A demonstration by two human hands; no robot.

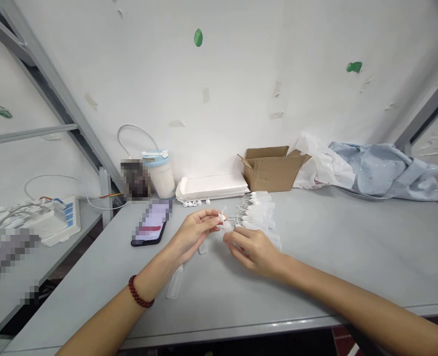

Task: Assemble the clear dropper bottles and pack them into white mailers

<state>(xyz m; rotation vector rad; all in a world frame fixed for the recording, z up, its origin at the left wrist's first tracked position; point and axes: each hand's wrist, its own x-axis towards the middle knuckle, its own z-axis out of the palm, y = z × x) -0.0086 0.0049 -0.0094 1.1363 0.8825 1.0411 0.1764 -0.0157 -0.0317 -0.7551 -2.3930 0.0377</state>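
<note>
My left hand (196, 231), with a dark red bead bracelet (140, 292) on its wrist, pinches a small white piece with a short cord (223, 217). Close to its right side, my right hand (254, 249) has its fingers bent together at the lower end of this piece; what they grip is hidden. Behind my right hand lies a row of white plastic parts with thin grey cords (259, 210). A clear plastic sleeve (175, 283) rests on the table below my left hand, and a smaller clear piece (203, 247) lies under its fingers.
A phone (150, 225) lies left of my hands. Along the wall stand a tumbler with a light blue lid (161, 175), a white flat stack (213, 186), an open cardboard box (273, 170), a white plastic bag (325, 165) and a light blue cloth (382, 170). Small white caps (193, 203) sit before the stack.
</note>
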